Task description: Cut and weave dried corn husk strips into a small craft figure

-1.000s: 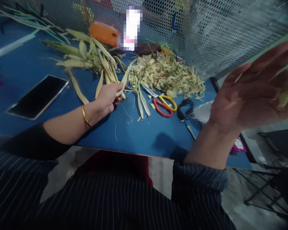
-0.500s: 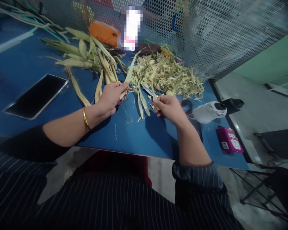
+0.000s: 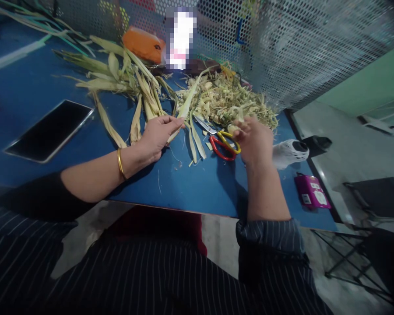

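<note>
In the head view my left hand (image 3: 160, 133) pinches a long pale green corn husk (image 3: 193, 94) between thumb and fingers. My right hand (image 3: 254, 138), a little blurred, hovers over the near right side of a heap of shredded husk (image 3: 223, 96). Its fingers look loosely apart, with a pale strip just beyond the fingertips that does not seem gripped. Scissors (image 3: 225, 144) with one red and one yellow handle lie left of this hand. Two narrow husk strips (image 3: 197, 142) hang or lie between my hands. Whole husks (image 3: 113, 78) are piled behind my left hand.
A dark-screened phone (image 3: 51, 130) lies on the blue table (image 3: 184, 188) at left. An orange packet (image 3: 143, 45) and a blurred-out bright screen (image 3: 181, 39) stand against the perforated metal panel (image 3: 282, 48). A white netted object (image 3: 287, 154) and a magenta packet (image 3: 311, 191) sit at right.
My right hand has moved right and up from the scissors to the heap, its strip apparently let go, uncovering the scissor handles. My left hand has shifted slightly right with its husk.
</note>
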A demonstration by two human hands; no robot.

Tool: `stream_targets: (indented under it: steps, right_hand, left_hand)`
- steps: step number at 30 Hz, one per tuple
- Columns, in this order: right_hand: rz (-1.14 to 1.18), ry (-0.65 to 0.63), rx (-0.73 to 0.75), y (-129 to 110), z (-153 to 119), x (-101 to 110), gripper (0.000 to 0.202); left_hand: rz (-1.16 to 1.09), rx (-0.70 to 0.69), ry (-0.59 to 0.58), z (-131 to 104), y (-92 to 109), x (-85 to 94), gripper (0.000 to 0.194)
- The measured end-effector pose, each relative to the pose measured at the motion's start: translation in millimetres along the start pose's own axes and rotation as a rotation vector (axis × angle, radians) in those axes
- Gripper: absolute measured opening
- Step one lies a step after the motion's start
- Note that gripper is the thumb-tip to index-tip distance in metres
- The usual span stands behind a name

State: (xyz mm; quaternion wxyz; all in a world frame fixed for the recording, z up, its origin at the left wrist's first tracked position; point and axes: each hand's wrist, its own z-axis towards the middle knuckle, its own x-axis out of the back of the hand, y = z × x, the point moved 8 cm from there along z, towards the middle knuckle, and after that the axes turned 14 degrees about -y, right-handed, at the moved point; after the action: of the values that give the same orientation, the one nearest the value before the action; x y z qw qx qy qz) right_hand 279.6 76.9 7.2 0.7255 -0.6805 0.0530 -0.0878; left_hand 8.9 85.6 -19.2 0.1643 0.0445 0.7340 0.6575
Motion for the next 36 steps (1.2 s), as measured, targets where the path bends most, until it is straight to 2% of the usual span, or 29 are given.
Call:
stream_targets:
  steps: [2, 3, 4, 5, 7, 10, 11, 13, 17, 25, 29, 33, 36]
  right_hand:
    - [-0.077, 0.233, 0.076, -4.0, -1.2, 20.3, 0.031]
    - [-0.141, 0.303, 0.132, -9.4, -4.7, 22.8, 0.036]
    - [-0.208, 0.328, 0.194, -16.0, -9.2, 19.1, 0.039]
    - [-0.268, 0.300, 0.249, -22.1, -13.5, 9.5, 0.040]
    - [-0.324, 0.095, 0.292, -26.6, -20.6, -23.8, 0.035]
    - [-0.184, -0.306, 0.110, -8.1, -32.2, -78.4, 0.031]
    - [-0.118, -0.389, 0.060, -2.7, -37.0, -91.1, 0.031]
    - [-0.008, -0.466, 0.002, 4.4, -43.4, -105.0, 0.030]
    - [0.091, -0.441, -0.032, 8.7, -45.0, -104.6, 0.024]
    - [0.125, -0.456, 0.009, 2.1, -45.1, -101.7, 0.018]
    - [0.106, -0.430, 0.020, 1.6, -44.0, -97.8, 0.019]
    - [0.089, -0.407, 0.064, -1.7, -45.1, -96.9, 0.022]
    - [0.016, -0.415, 0.032, 0.7, -48.7, -102.4, 0.029]
  left_hand:
    - [0.001, -0.035, -0.008, -1.1, 0.2, -2.4, 0.021]
    - [0.004, -0.056, -0.014, -2.0, 0.9, -4.1, 0.020]
    - [0.009, -0.075, -0.019, -3.0, 1.9, -5.9, 0.019]
    - [0.017, -0.091, -0.022, -4.0, 2.8, -7.7, 0.018]
    - [0.042, -0.113, -0.015, -6.2, 4.4, -10.3, 0.017]
    - [0.143, -0.151, -0.001, -9.1, 8.7, -13.8, 0.021]
    - [0.186, -0.172, -0.002, -9.9, 10.7, -15.3, 0.022]
    - [0.266, -0.215, -0.013, -11.6, 14.4, -18.8, 0.023]
    - [0.358, -0.245, -0.063, -14.2, 16.7, -25.4, 0.025]
    - [0.636, -0.269, -0.190, -18.2, 21.5, -38.6, 0.036]
    - [0.673, -0.274, -0.184, -17.7, 22.9, -37.6, 0.042]
    - [0.657, -0.300, -0.156, -19.4, 24.8, -35.1, 0.031]
    - [0.678, -0.336, -0.117, -22.5, 27.7, -33.8, 0.024]
